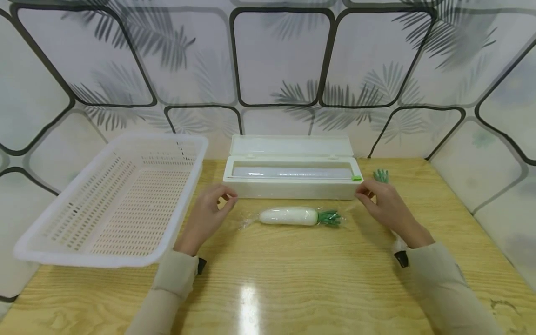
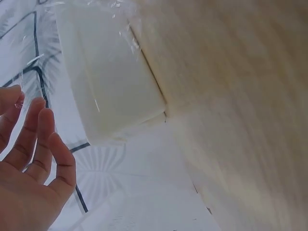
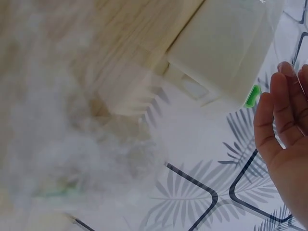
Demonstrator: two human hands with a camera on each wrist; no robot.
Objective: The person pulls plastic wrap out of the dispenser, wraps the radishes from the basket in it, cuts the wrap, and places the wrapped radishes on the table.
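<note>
My left hand (image 1: pixel 208 211) pinches clear plastic wrap (image 2: pixel 34 60) between thumb and index finger at the left front corner of a white wrap dispenser (image 1: pixel 293 190). At the opposite corner my right hand (image 1: pixel 387 207) pinches the wrap too; its sheet is too clear to trace fully. The dispenser's lid stands open, showing the roll inside. In front of it lies a white radish (image 1: pixel 289 216) with short green stems, pointing right, with crinkled film around it. Behind the right hand shows another green stem top (image 1: pixel 381 176); the rest is mostly hidden by hand and wrist.
A large white plastic basket (image 1: pixel 198 163) with slotted walls stands on the left, close beside the left forearm. The wooden table (image 1: pixel 314 284) meets a patterned wall (image 1: pixel 284 56) just behind the dispenser. A small green tab (image 1: pixel 356 178) sits at the dispenser's right end.
</note>
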